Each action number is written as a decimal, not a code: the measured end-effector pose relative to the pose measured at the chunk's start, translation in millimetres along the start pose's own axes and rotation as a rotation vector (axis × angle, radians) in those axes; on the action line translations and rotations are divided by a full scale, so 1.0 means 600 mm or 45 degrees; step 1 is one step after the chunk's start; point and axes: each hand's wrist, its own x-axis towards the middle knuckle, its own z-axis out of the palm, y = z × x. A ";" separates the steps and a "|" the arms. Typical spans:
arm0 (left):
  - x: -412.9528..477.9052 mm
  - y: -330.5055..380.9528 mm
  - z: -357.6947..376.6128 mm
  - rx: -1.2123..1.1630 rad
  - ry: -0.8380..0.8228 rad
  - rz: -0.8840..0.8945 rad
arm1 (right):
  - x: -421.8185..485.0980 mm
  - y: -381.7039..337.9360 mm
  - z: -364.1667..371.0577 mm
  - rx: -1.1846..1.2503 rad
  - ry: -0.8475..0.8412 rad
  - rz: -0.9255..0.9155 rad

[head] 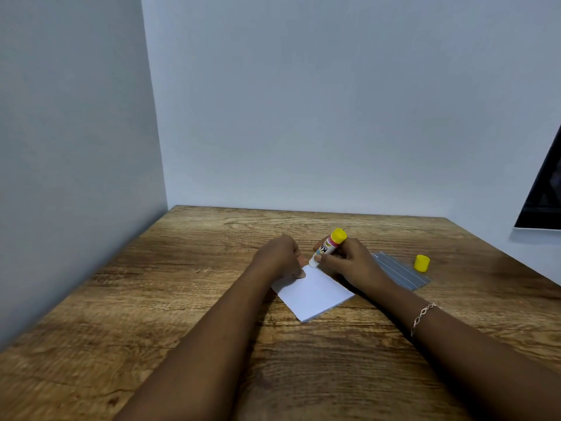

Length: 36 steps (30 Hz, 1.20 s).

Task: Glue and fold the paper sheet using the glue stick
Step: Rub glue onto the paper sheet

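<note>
Paper sheet: white, folded, flat on the tabletop near its middle, turned diagonally, one corner pointing toward the viewer; far corner under the tip of the glue stick.
Glue stick: uncapped, tilted, yellow base up and away from the viewer, white tip down, touching the far corner of the sheet; printed label on the barrel, lettering too small to read in full.
Right hand: closed around the lower barrel of the glue stick, fingers wrapped near the tip; forearm stretched across the tabletop from lower right.
Left hand: palm down, fingers curled, fingertips pressing on the far left edge of the sheet, just beside the glue tip; gripping nothing.
Cap: yellow, standing alone on the tabletop, to the right of the hands, well apart from the stick.
Grey sheet: flat, striped with thin pale lines, lying behind the right hand and partly hidden by it, just beside the cap.
Bracelet: thin chain, on the right forearm.
Tabletop: brown wood grain, set into a corner between two pale walls.
Dark screen: at the right edge of the view, only partly visible.
</note>
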 end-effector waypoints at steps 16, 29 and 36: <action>0.006 -0.011 0.003 -0.049 0.021 -0.009 | -0.026 0.008 -0.014 0.011 0.026 0.074; -0.001 -0.010 0.002 -0.043 0.018 -0.008 | -0.062 0.008 -0.029 0.049 0.101 0.063; -0.009 -0.005 0.002 -0.029 0.061 0.019 | -0.079 0.005 -0.041 0.108 0.116 0.083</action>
